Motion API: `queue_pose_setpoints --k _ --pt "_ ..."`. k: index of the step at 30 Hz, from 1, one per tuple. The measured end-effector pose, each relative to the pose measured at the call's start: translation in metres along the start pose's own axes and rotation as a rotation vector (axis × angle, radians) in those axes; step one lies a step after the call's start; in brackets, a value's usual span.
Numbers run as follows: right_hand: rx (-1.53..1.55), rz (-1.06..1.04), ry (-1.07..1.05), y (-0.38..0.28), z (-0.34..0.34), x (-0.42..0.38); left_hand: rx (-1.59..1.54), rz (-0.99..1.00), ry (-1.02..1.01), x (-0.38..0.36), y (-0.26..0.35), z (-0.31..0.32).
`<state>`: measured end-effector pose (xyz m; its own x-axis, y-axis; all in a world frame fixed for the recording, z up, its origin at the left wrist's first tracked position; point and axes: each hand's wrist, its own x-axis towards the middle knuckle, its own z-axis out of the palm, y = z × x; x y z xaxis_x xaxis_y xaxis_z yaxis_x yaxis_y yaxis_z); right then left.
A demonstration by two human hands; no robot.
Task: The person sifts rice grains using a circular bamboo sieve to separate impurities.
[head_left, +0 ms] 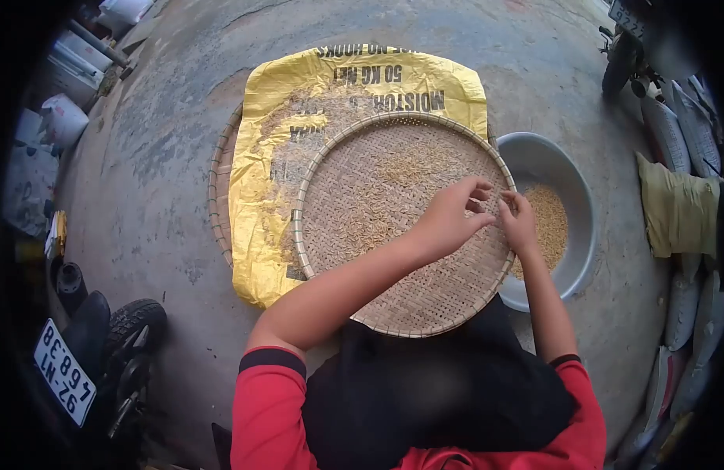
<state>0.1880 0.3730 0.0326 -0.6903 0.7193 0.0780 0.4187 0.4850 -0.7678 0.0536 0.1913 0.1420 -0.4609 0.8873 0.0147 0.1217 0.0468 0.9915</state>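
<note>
A round woven winnowing tray [432, 294] rests over my lap, with loose unhusked rice grains [370, 223] scattered on its mesh. My left hand [454, 219] hovers above the right half of the tray, fingers loosely curled and apart from the thumb, with nothing visible in it. Close beside it, over the tray's right rim, is my right hand [519, 223]. Its thumb and fingertips are drawn together; anything between them is too small to make out. A grey metal basin [583, 235] stands to the right, partly behind my right hand, with a heap of grain [548, 223] inside.
Beneath the tray lies a yellow printed sack [362, 78] strewn with chaff, on another woven tray [222, 172]. A motorbike [111, 337] stands at lower left, another motorbike [620, 63] at upper right. Filled sacks [679, 204] line the right side of the concrete floor [182, 102].
</note>
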Motion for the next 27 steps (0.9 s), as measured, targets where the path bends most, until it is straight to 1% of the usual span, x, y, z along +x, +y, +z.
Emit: queue_pose_setpoints --k 1,3,5,7,9,10,11,12,13,14,15,17,18,20,21,22,24,25,27 --pt "-0.014 -0.017 -0.012 -0.001 -0.001 -0.001 0.003 -0.005 0.003 -0.004 -0.013 -0.008" --pt "-0.017 -0.031 -0.03 0.001 0.002 -0.001 0.141 -0.138 0.141 -0.022 -0.036 -0.041" --pt "0.005 -0.004 -0.029 0.007 0.003 0.0 0.546 -0.053 0.308 -0.044 -0.058 -0.077" --pt "0.002 -0.007 -0.021 0.013 0.005 0.001 0.998 -0.027 0.458 -0.065 -0.083 -0.11" --pt "-0.012 -0.012 -0.014 0.011 0.006 -0.002 1.302 -0.267 0.558 -0.08 -0.104 -0.127" --pt "-0.162 -0.118 0.062 0.006 0.006 -0.004 1.299 -0.262 0.555 -0.086 -0.114 -0.135" --pt "-0.316 -0.227 0.136 -0.002 0.005 -0.006 1.266 -0.369 0.533 -0.091 -0.123 -0.141" --pt "-0.324 -0.234 0.138 -0.018 0.002 -0.008 1.228 -0.476 0.516 -0.094 -0.132 -0.145" --pt "-0.472 -0.415 0.174 -0.038 -0.001 -0.01 1.217 -0.474 0.525 -0.098 -0.144 -0.148" --pt "-0.619 -0.597 0.209 -0.052 -0.002 -0.01 1.136 -0.453 0.506 -0.1 -0.149 -0.148" --pt "-0.626 -0.609 0.207 -0.058 -0.001 -0.008 1.057 -0.432 0.489 -0.102 -0.155 -0.147" --pt "-0.33 -0.599 -0.136 -0.069 0.004 -0.002 1.075 -0.438 0.496 -0.103 -0.16 -0.146" --pt "-0.335 -0.608 -0.14 -0.073 0.008 0.003 1.103 -0.444 0.493 -0.102 -0.16 -0.145" --pt "-0.268 -0.375 -0.339 -0.08 0.018 0.018 1.099 -0.429 0.509 -0.104 -0.162 -0.145" --pt "-0.265 -0.366 -0.412 -0.082 0.023 0.027 1.103 -0.412 0.514 -0.104 -0.163 -0.146" --pt "-0.266 -0.375 -0.413 -0.082 0.027 0.037 1.102 -0.412 0.523 -0.104 -0.165 -0.146" --pt "-0.297 -0.346 -0.644 -0.085 0.036 0.053 1.109 -0.354 0.53 -0.105 -0.167 -0.145" --pt "-0.296 -0.349 -0.641 -0.086 0.039 0.058 1.111 -0.351 0.532 -0.105 -0.169 -0.145" --pt "-0.486 -0.421 -0.766 -0.088 0.048 0.065 1.111 -0.339 0.532 -0.105 -0.169 -0.144"
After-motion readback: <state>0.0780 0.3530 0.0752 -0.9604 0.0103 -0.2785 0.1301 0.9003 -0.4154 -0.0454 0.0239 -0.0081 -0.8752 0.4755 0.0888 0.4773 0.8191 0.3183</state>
